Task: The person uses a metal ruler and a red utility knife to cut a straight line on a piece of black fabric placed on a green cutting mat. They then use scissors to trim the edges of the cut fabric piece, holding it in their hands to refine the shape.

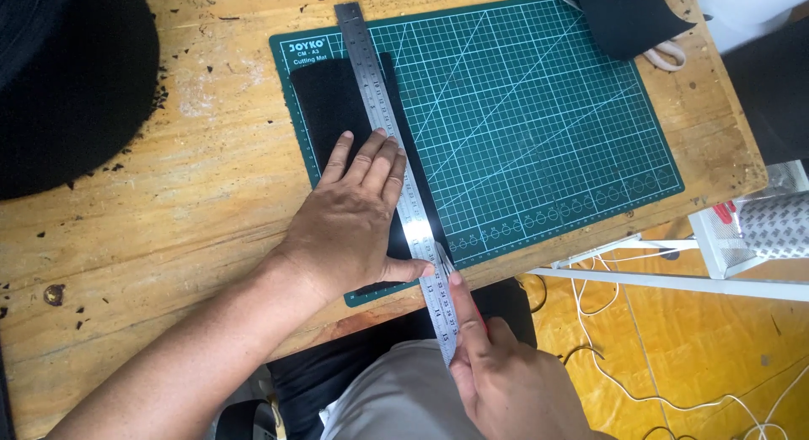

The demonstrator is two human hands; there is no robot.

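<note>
A long steel ruler (368, 77) lies lengthwise over a black fabric strip (324, 99) on a green cutting mat (539, 120). My left hand (354, 217) presses flat on the fabric and the ruler, fingers spread, thumb against the ruler's near part. My right hand (501, 368) grips a small cutter with a red handle (447, 267), its blade at the ruler's right edge near the mat's front edge. The forefinger lies along the top of the cutter.
The mat lies on a worn wooden table (168, 212) with black scraps scattered on it. A big black fabric mass (67, 77) fills the far left. Another black piece (628, 14) and scissors (670, 52) lie at the mat's far right corner. White cables (640, 381) trail on the floor.
</note>
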